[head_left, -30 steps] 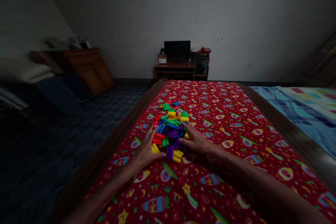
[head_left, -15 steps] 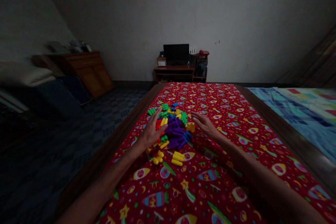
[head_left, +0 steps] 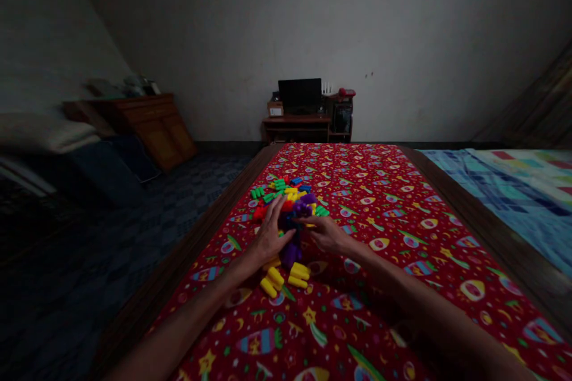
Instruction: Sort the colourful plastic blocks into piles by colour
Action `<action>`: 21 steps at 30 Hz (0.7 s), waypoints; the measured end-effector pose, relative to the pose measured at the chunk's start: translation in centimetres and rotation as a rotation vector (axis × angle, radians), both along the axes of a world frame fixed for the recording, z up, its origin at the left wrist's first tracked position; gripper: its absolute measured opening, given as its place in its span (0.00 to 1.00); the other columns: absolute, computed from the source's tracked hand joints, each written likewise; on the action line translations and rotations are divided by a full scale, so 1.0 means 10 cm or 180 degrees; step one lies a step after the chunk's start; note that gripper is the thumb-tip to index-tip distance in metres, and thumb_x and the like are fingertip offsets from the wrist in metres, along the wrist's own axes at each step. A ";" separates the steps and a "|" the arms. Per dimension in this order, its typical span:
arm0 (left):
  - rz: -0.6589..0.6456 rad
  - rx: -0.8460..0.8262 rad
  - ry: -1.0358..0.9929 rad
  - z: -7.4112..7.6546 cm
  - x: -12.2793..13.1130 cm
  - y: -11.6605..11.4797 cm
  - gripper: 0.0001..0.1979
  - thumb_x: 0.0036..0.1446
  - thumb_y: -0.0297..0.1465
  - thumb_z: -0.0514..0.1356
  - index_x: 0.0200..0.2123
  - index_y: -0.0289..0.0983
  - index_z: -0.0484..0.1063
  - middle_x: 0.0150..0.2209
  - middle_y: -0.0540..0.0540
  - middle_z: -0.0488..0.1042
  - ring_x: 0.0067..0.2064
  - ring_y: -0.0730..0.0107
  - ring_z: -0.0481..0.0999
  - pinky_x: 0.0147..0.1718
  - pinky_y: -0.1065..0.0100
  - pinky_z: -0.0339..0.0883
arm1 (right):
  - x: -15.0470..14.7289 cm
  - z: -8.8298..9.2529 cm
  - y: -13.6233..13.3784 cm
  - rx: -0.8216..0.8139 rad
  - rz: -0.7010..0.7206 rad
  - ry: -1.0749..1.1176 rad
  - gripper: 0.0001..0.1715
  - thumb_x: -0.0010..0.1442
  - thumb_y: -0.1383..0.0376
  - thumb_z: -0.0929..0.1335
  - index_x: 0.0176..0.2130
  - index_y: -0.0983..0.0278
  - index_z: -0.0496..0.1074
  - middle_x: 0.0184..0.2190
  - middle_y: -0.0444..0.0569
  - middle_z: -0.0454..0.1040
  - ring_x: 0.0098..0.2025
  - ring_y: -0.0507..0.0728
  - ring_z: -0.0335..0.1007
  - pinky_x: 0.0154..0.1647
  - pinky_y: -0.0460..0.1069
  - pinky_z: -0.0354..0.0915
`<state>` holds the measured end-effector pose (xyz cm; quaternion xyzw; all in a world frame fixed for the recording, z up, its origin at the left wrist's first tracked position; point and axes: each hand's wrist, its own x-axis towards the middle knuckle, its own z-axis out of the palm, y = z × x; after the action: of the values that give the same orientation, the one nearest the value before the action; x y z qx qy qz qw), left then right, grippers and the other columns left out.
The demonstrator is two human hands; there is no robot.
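Note:
A heap of small plastic blocks [head_left: 290, 193] in green, yellow, red, blue and purple lies on a red patterned cloth [head_left: 384, 232]. My left hand [head_left: 269, 234] rests on the heap's left side, fingers stretched forward over the red and purple pieces. From the right, my right hand [head_left: 325, 233] reaches in with its fingers drawn together on a purple block [head_left: 302, 209] in the middle of the heap. A few yellow blocks [head_left: 286, 277] lie loose just below both hands.
The cloth covers a long wooden-edged surface [head_left: 214, 214]. A blue checked bedcover [head_left: 504, 190] lies to the right. A dark floor, a wooden cabinet [head_left: 152, 125] and a low desk with a monitor [head_left: 300, 95] stand beyond.
Both hands have drawn inward and nearer to me, closing on the middle of the heap. The blocks have been pushed together, and some yellow ones were left behind below the hands.

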<state>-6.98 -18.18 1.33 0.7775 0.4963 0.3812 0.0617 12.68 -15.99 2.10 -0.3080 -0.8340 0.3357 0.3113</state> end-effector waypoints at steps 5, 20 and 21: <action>0.0247 0.0451 0.0334 0.15 -0.19 0.44 0.28 0.59 0.32 0.55 0.63 0.41 0.56 0.64 0.40 0.57 0.66 0.55 0.55 0.63 0.49 0.51 | 0.52 0.07 0.10 -0.0474 -0.0144 0.0165 0.23 0.56 0.68 0.62 0.47 0.64 0.78 0.37 0.50 0.81 0.37 0.60 0.77 0.36 0.53 0.72; 0.0154 -0.0553 0.0335 -0.11 -0.48 0.85 0.27 0.63 0.44 0.43 0.53 0.34 0.70 0.55 0.39 0.72 0.58 0.59 0.69 0.59 0.55 0.59 | -0.05 0.00 0.29 0.0403 0.0086 0.0420 0.26 0.56 0.72 0.64 0.53 0.59 0.73 0.57 0.51 0.70 0.59 0.60 0.65 0.57 0.57 0.64; 0.0154 -0.0422 0.0340 -0.09 -0.50 0.85 0.27 0.63 0.43 0.42 0.54 0.34 0.69 0.55 0.39 0.72 0.58 0.60 0.69 0.59 0.55 0.59 | -0.05 0.01 0.33 0.0455 0.0078 0.0478 0.24 0.57 0.71 0.64 0.52 0.59 0.75 0.56 0.51 0.71 0.59 0.61 0.65 0.57 0.58 0.63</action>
<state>-11.98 -9.69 0.41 0.7787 0.5417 0.3069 0.0771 12.18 -12.67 2.16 -0.2488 -0.8338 0.3013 0.3900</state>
